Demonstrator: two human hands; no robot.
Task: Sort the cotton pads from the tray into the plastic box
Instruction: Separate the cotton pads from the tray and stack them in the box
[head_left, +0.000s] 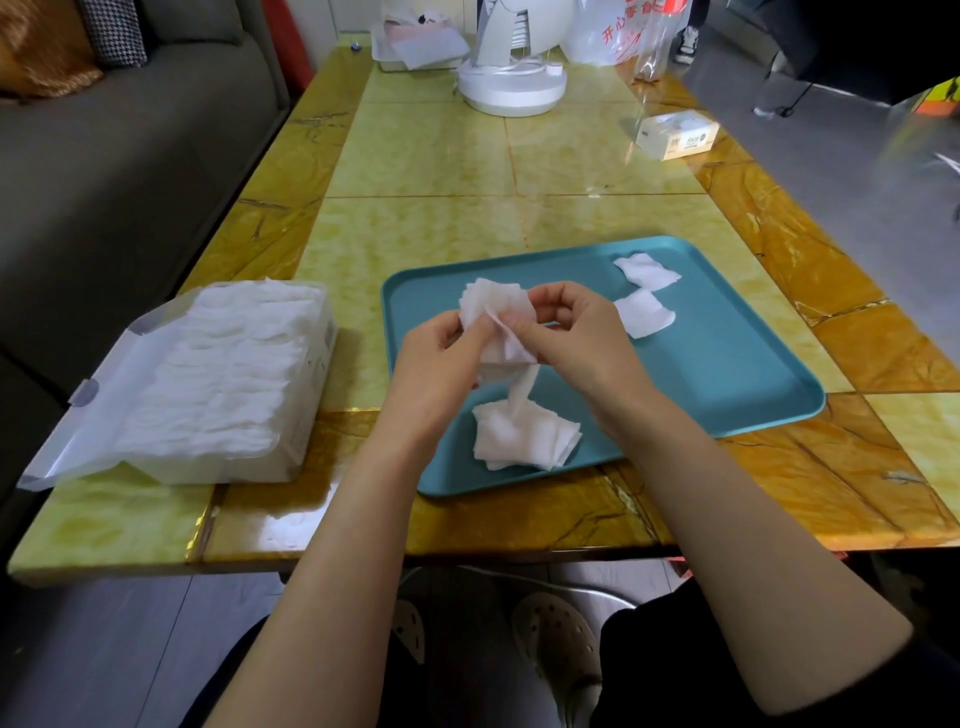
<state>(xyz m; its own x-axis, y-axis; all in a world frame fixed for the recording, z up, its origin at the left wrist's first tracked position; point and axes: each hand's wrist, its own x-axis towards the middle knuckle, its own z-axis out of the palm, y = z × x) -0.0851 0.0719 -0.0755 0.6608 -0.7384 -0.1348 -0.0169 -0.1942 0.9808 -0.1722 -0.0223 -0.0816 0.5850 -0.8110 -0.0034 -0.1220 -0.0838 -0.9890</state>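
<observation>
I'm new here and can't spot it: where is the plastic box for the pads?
In the head view, the plastic box sits on the table's near left, just left of the teal tray, on the side by the sofa.

We are looking at a glossy table top of yellow-green and amber stone-look slabs (467, 156), which is mirroring the room light. At lower centre, a smooth teal plastic tray (727, 374) is showing a dull satin finish. On it, white cotton pads (524, 436) are lying soft and fibrous, with fuzzy edges. At the left, a translucent frosted plastic box (311, 374) is holding more fluffy cotton. At upper left, we are seeing a grey sofa of matt woven cloth (130, 182). At top centre is a smooth white plastic fan base (511, 88).
</observation>
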